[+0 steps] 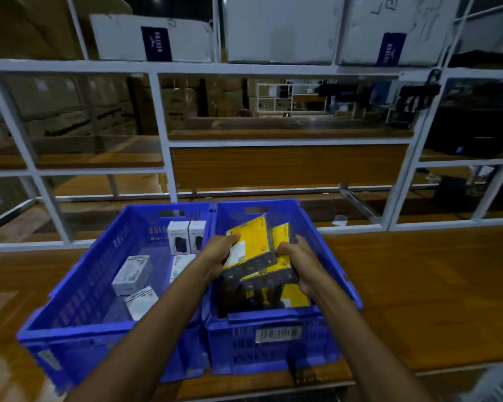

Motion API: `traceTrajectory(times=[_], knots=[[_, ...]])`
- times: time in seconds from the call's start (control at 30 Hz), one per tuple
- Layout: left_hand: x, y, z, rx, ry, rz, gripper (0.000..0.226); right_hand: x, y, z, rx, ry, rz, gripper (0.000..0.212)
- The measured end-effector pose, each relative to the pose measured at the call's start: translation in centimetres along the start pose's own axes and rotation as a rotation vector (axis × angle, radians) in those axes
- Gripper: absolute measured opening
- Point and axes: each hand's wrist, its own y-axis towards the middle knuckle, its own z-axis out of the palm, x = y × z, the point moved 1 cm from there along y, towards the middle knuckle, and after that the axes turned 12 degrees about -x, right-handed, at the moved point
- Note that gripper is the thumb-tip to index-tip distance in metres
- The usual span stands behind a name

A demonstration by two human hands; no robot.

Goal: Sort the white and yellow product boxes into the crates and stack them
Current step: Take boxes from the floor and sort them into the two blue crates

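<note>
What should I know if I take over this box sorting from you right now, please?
Left hand grips a yellow-and-black cardboard product box; right hand grips a second yellow box, both over the right blue plastic crate.
Small white cardboard boxes sit in the left blue plastic crate; another yellow box lies in the right one.
Done: colours look separated.
Left: set the held boxes down, then stack the crates, now side by side.

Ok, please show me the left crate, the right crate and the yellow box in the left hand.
left crate [79,329]: head view, near rim.
right crate [273,316]: head view, near rim.
yellow box [250,242]: head view, yellow front face.
</note>
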Motion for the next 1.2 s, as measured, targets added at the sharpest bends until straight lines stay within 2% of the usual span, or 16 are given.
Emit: traceTrajectory(times=[0.1, 0.2, 0.23, 0.33, 0.43, 0.57, 0.67, 0.77, 1.0, 1.2], knots=[[3.1, 6.9, 0.9, -0.021, 0.093, 0.001, 0.035, 0.2, 0.8, -1.0, 0.029, -0.034, 0.012, 0.027], [4.5, 10.4, 1.7, -0.013, 0.083, 0.009, 0.062, 0.3, 1.7, -1.9, 0.036, -0.092, 0.002, 0.026], [4.4, 10.5, 1.9, -0.031, 0.087, 0.02, 0.057, 0.3, 1.9, -2.1, 0.033, -0.105, -0.007, 0.026], [0.9, 3.4, 2.9, -0.11, 0.07, 0.094, 0.028, 0.2, 2.9, -2.6, 0.014, -0.157, -0.036, 0.032], [0.1, 2.5, 3.5, -0.149, 0.075, 0.158, 0.029, -0.2, 4.1, -3.0, -0.005, -0.211, -0.065, 0.04], [-0.2, 2.0, 3.8, -0.231, 0.142, 0.181, 0.022, 0.2, 5.5, -3.8, -0.166, -0.247, -0.176, 0.057], [-0.9, 1.4, 4.2, -0.244, 0.222, 0.22, 0.024, 0.3, 6.4, -4.0, -0.207, -0.228, -0.194, 0.048], [-1.4, -0.2, 5.0, -0.22, 0.277, 0.26, 0.018, -0.2, 7.0, -3.8, -0.155, -0.196, -0.193, 0.037], [0.8, -3.0, 5.2, -0.221, 0.181, 0.259, 0.013, -2.1, 6.0, -2.4, -0.013, -0.096, -0.223, 0.007], [3.4, -4.9, 3.6, -0.35, 0.044, 0.235, 0.017, -4.0, 3.1, -1.7, 0.149, 0.012, -0.143, 0.014]])
